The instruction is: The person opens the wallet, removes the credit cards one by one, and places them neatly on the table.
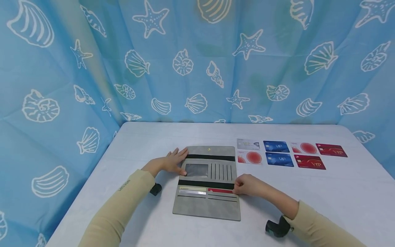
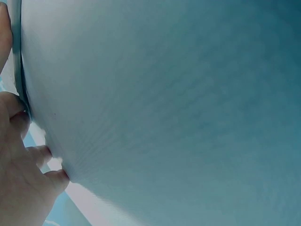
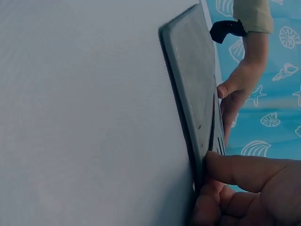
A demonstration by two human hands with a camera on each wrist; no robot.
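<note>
At the lower centre of the head view, an unfolded grey wallet (image 1: pixel 205 208) lies on the white counter (image 1: pixel 324 192), the left grip (image 1: pixel 172 162) spread wide with fingers touching its upper left edge, grasping nothing. At the wallet's right edge, the right grip (image 1: pixel 247 185) is drawn to a pinch on that edge beside a red card (image 1: pixel 219 190) in a slot; whether it also has the card cannot be told. Seven more cards (image 1: pixel 279 159) lie right of centre.
</note>
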